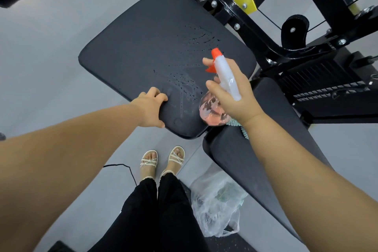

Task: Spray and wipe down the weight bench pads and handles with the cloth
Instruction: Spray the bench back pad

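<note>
Seat pad (155,32): the broad black cushion is shown from above. Two patches of spray droplets (196,37) lie on it unwiped, so spraying is judged under way and wiping not yet begun.
Left hand (150,108): the near edge of the seat pad is gripped, with fingers (159,96) curled over the top and the thumb set against the rim, apparently to steady the cushion.
Right hand (237,96): it is closed round the neck of the spray bottle (225,71), and one finger is laid on the orange trigger.
Bottle attitude: the nozzle is directed across the seat pad, so that mist falls on the surface rather than the floor.
Cloth (244,129): a teal edge is seen beneath the right wrist, where the two cushions meet. Whether it is held or merely lying there cannot be told. It is kept close for the wipe.
Long pad (245,161): no droplets are visible on it, so it is judged untreated.
Frame (255,26): black steel is seen beyond the seat pad. The handles are judged still to be cleaned.
Plastic bag (214,210): it lies on the floor under the long pad.
</note>
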Tool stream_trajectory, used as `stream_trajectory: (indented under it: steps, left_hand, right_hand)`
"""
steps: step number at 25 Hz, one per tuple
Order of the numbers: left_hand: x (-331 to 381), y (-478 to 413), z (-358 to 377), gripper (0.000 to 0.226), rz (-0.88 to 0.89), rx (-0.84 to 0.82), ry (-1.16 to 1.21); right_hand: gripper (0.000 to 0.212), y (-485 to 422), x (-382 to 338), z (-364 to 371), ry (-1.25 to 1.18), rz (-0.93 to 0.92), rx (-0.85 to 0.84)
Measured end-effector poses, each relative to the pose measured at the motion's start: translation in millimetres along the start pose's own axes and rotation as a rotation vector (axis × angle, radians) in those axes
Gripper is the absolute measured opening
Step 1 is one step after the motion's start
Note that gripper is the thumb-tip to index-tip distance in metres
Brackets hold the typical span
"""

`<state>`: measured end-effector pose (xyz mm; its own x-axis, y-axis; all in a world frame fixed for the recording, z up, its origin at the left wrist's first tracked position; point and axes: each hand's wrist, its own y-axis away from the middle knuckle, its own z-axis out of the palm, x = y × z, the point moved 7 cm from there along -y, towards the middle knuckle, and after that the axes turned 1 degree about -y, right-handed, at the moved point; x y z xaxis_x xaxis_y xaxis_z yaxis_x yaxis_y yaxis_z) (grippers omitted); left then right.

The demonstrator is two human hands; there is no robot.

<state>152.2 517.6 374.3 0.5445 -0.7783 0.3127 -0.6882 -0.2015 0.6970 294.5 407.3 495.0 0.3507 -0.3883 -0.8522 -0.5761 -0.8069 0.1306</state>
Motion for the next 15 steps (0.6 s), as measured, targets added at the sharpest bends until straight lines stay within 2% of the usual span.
stream_trajectory:
  steps: [3,5,8,12,15]
  left_hand:
    - [0,1,-1,0.081,0.003,0.030,0.002]
    - [0,2,-1,0.078,0.008,0.043,-0.006]
    - [0,4,2,0.078,0.017,0.037,-0.037]
    - [2,5,7,0.079,0.028,0.030,-0.107]
    - [4,5,6,0.080,0.020,0.011,-0.138]
  right_hand:
    - [0.031,10,-2,9,-0.216,0.207,0.012]
    - [0.038,20,4,22,-0.300,0.383,-0.058]
    - [0.032,35,26,45,-0.171,0.562,-0.207]
    - [0.008,51,52,61,-0.064,0.734,-0.234]
    - [0.017,66,57,70,-0.099,0.836,-0.278]
